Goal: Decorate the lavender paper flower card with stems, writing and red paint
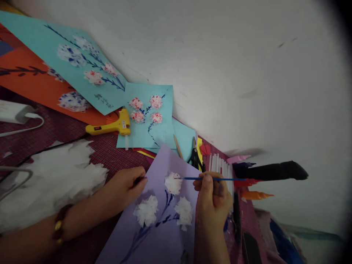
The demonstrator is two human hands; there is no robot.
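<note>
From the head camera, the right hand (213,200) is closed in a pencil pinch around a thin blue paintbrush (220,179), with thumb and forefinger meeting on the handle. The brush lies almost level across the view. Its long axis runs left to right, the handle end sticks out past the hand to the right, and the tip points left. The tip sits at the right edge of the upper tissue flower (172,183), touching it or just short of it; which one cannot be told.

That flower is glued to a lilac paper sheet (162,238), above two more tissue flowers (146,211) on painted blue stems. It lies just left of the right hand and well right of the left hand (125,187), so the right hand is nearer. The left hand rests on the sheet's left edge with its fingers curled. Something small and dark shows at its fingertips, and whether it grips anything cannot be told.
</note>
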